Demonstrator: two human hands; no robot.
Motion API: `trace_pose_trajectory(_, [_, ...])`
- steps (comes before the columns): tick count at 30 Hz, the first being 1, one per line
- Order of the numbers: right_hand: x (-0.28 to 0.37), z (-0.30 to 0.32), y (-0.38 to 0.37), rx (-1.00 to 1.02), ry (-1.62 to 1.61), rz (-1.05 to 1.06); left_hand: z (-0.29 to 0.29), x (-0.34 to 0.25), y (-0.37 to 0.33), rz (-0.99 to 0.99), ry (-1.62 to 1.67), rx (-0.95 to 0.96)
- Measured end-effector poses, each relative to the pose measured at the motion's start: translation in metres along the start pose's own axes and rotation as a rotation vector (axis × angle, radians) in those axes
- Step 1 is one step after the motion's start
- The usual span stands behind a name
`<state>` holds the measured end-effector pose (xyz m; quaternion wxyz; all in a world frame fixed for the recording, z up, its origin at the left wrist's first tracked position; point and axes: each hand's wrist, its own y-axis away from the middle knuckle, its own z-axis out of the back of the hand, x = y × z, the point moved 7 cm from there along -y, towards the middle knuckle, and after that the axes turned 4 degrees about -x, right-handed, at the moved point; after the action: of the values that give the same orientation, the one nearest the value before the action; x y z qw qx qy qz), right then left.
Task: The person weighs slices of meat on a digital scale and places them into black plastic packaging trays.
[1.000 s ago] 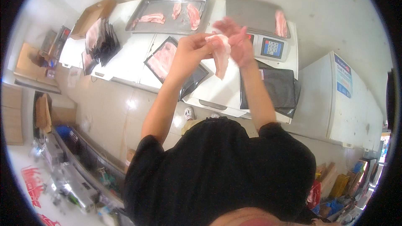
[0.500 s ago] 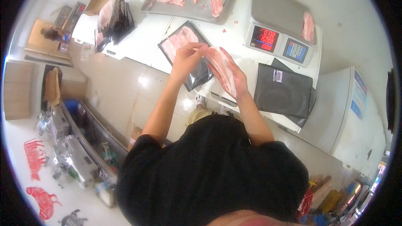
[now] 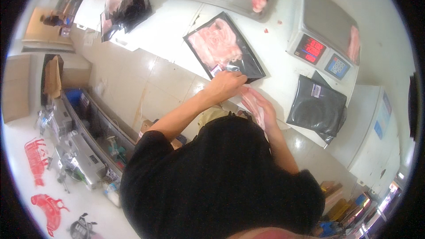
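Observation:
A strip of raw pork belly [image 3: 254,105] lies along my right hand [image 3: 268,111], which is closed around it below the table's front edge. My left hand [image 3: 226,84] has its fingers curled in a pinch at the near edge of a black-backed plastic bag [image 3: 251,64]. Flat slices of pork belly [image 3: 216,44] fill the far part of this bag, under its clear front. The left fingertips partly hide the bag's near edge, and they are close to the tip of the strip in my right hand.
A metal tray [image 3: 212,0] with several pork pieces stands at the back. Right of it is a digital scale [image 3: 325,26] with a meat strip on its edge. Black bags [image 3: 316,104] lie at the front right, and filled bags [image 3: 128,6] stand at the left.
Both hands have come nearer to my body, the pork strip with the right one. My left hand has gone from the strip's tip to the bag's near edge. The view has shifted.

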<state>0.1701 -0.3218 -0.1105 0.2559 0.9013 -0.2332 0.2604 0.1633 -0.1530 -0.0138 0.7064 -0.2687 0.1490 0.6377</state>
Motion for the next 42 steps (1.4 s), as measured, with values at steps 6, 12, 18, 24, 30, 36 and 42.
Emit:
trace_pose_trajectory(6, [-0.062,0.011,-0.126,-0.224,-0.034,-0.136,0.024,0.005,-0.002,-0.111,0.216,-0.11])
trace_pose_trajectory(12, [-0.053,-0.023,-0.215,-0.172,-0.055,-0.019,0.037,0.01,-0.001,-0.242,0.313,-0.19])
trace_pose_trajectory(18, [-0.04,-0.063,-0.222,-0.143,-0.021,0.069,0.037,0.014,0.001,-0.331,0.348,-0.126])
trace_pose_trajectory(24, [-0.038,-0.086,-0.229,-0.13,-0.018,0.129,0.042,0.028,0.009,-0.313,0.412,-0.038])
trace_pose_trajectory(30, [-0.028,-0.104,-0.22,-0.144,0.088,0.224,0.049,0.044,0.016,-0.33,0.565,0.056])
trace_pose_trajectory(36, [-0.031,-0.115,-0.186,-0.179,0.053,0.178,0.053,0.045,0.019,-0.333,0.619,0.08])
trace_pose_trajectory(42, [-0.035,-0.12,-0.182,-0.168,-0.013,0.225,0.051,0.04,0.017,-0.353,0.62,0.096])
